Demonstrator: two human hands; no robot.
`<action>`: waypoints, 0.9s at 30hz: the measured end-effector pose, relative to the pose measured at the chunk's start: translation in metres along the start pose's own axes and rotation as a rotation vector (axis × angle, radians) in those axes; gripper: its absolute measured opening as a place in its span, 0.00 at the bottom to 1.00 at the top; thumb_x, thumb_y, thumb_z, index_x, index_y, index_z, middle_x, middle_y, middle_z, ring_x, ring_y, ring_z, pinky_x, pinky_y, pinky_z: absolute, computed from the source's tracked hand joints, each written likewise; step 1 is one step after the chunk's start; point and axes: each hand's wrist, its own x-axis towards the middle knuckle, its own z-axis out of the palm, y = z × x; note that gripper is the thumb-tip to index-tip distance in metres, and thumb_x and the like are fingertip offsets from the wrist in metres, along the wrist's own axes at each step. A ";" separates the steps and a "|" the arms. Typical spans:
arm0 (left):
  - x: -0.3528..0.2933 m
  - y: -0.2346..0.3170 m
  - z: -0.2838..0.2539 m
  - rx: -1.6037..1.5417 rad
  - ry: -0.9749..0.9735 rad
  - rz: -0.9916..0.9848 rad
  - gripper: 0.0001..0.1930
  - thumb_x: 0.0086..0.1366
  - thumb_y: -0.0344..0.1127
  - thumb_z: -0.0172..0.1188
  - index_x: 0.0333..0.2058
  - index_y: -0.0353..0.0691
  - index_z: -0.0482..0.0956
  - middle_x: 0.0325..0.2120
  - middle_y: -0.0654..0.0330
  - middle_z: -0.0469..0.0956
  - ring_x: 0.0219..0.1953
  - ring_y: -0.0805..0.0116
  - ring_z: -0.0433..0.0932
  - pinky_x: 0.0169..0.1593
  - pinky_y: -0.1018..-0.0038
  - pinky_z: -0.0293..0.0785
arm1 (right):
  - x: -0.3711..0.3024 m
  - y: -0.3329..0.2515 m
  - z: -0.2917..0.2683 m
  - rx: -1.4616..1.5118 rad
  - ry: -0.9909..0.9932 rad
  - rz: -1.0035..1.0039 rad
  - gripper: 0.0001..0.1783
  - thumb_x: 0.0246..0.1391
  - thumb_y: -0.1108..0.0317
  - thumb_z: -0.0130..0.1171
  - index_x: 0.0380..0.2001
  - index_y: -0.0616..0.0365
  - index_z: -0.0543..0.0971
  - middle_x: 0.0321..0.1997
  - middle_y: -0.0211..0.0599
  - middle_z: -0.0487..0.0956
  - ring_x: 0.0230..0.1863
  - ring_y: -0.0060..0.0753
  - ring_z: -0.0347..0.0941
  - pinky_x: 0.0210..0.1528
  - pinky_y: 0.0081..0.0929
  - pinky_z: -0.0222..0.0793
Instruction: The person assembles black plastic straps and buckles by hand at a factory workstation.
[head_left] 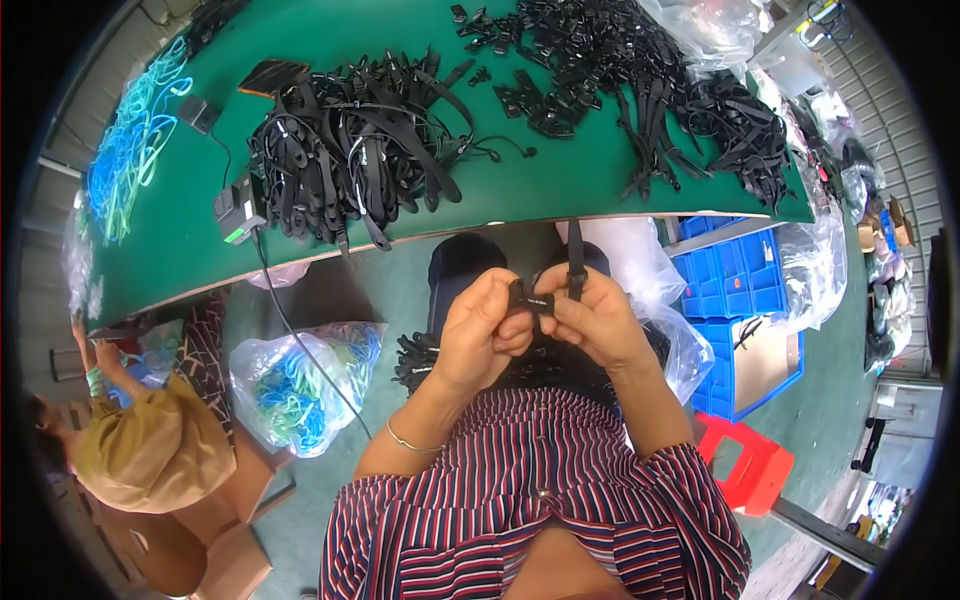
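Green surface [190,262] ahead; below its edge, the left hand's fingers [514,334] and right hand's fingers [574,315] pinch closed on a black strap [537,301], best kept flat and untwisted. Around them come, left to right, blue cords [130,145], a dangling cable [290,325] to steer clear of, tangled straps [350,150], small black parts [545,105].

1. The left hand [480,325] and right hand [598,320] cover parts of the black strap [576,258]; how its pieces join cannot be told.
2. The far edge of the green table [570,182] falls outside the view.
3. Toward its far right, the small black parts [545,112] are too tiny to tell apart.
4. By its near left corner, a co-worker [155,450] is partly lost in the dark rim.
5. Its near edge partly hides the wearer's legs [463,262].
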 end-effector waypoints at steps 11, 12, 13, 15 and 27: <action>-0.006 -0.005 -0.007 -0.203 -0.066 -0.055 0.14 0.67 0.43 0.42 0.34 0.37 0.65 0.19 0.64 0.63 0.15 0.83 0.54 0.19 0.87 0.51 | -0.004 0.006 -0.003 -0.133 -0.047 -0.077 0.10 0.53 0.74 0.52 0.40 0.61 0.71 0.31 0.28 0.72 0.24 0.14 0.61 0.25 0.11 0.57; -0.006 -0.006 -0.006 -0.225 -0.068 -0.069 0.13 0.67 0.43 0.43 0.34 0.37 0.65 0.18 0.65 0.63 0.15 0.83 0.54 0.19 0.87 0.51 | -0.005 0.007 -0.003 -0.135 -0.050 -0.106 0.10 0.53 0.74 0.52 0.40 0.61 0.71 0.32 0.28 0.72 0.24 0.13 0.61 0.26 0.11 0.57; -0.006 -0.006 -0.006 -0.247 -0.070 -0.083 0.13 0.66 0.43 0.44 0.34 0.36 0.65 0.17 0.65 0.62 0.15 0.83 0.54 0.19 0.87 0.51 | -0.005 0.008 -0.004 -0.134 -0.045 -0.107 0.10 0.53 0.74 0.52 0.40 0.61 0.71 0.32 0.28 0.72 0.24 0.13 0.61 0.26 0.11 0.57; -0.006 -0.008 -0.009 -0.251 -0.064 -0.083 0.13 0.66 0.42 0.45 0.35 0.36 0.66 0.17 0.65 0.62 0.15 0.83 0.54 0.20 0.86 0.51 | -0.006 0.007 -0.004 -0.140 -0.054 -0.106 0.10 0.53 0.74 0.52 0.40 0.62 0.71 0.35 0.29 0.73 0.30 0.15 0.65 0.32 0.13 0.62; -0.009 0.005 -0.017 0.489 0.138 0.040 0.07 0.62 0.34 0.52 0.34 0.36 0.72 0.21 0.68 0.69 0.23 0.83 0.64 0.26 0.86 0.60 | -0.001 0.017 0.009 -0.543 0.113 -0.314 0.12 0.47 0.77 0.54 0.38 0.62 0.70 0.37 0.31 0.71 0.36 0.19 0.67 0.40 0.18 0.64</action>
